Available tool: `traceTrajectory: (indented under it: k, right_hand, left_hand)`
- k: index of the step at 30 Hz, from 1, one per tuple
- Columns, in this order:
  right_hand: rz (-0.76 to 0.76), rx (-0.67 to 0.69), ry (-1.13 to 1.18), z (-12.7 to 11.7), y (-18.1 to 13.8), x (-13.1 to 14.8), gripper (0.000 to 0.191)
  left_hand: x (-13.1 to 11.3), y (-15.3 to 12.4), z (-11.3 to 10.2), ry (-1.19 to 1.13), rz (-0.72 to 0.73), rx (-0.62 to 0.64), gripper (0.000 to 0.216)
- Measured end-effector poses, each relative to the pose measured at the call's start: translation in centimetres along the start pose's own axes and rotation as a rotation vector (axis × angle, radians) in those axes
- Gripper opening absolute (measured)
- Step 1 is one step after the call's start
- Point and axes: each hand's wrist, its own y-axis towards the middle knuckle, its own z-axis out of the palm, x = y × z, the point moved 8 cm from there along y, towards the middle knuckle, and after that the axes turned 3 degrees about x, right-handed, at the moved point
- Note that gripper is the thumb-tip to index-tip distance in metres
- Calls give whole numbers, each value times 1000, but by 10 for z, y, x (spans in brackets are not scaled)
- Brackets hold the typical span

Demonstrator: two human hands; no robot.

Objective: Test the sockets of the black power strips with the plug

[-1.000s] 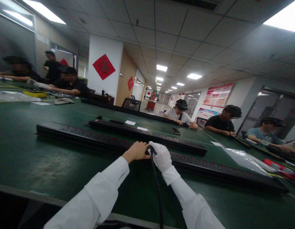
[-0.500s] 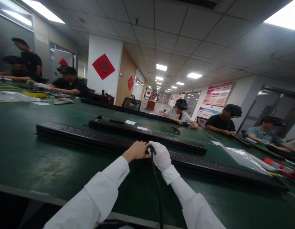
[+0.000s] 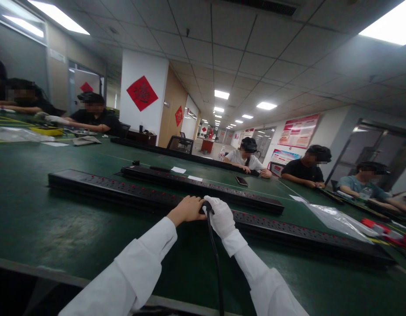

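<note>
A long black power strip (image 3: 137,194) with rows of sockets and small red parts lies across the table before me. My right hand (image 3: 221,217), in a white glove, is closed round a black plug (image 3: 208,207) at the strip's middle. The plug's black cable (image 3: 216,259) hangs down toward me. My bare left hand (image 3: 189,208) is beside it, fingers bent over the strip and gripping it, with fingertips close to the plug. The hands hide the plug's front and the sockets under it.
Behind lies a second, shorter power strip (image 3: 196,186), with white paper slips (image 3: 178,170) and a phone (image 3: 241,180) beyond. A clear plastic bag (image 3: 337,221) lies right on the green table (image 3: 91,237). Several people sit around the table.
Both hands keep their hold at the plug and strip with hardly any movement. At the far left, a standing person has moved left, mostly out of view.
</note>
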Motion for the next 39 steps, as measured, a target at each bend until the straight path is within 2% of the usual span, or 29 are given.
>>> traceTrajectory:
  k: [39]
  right_hand:
    - [-6, 7, 14, 2, 0, -2, 38]
  left_hand:
    - [-1, 1, 1, 30, 13, -1, 55]
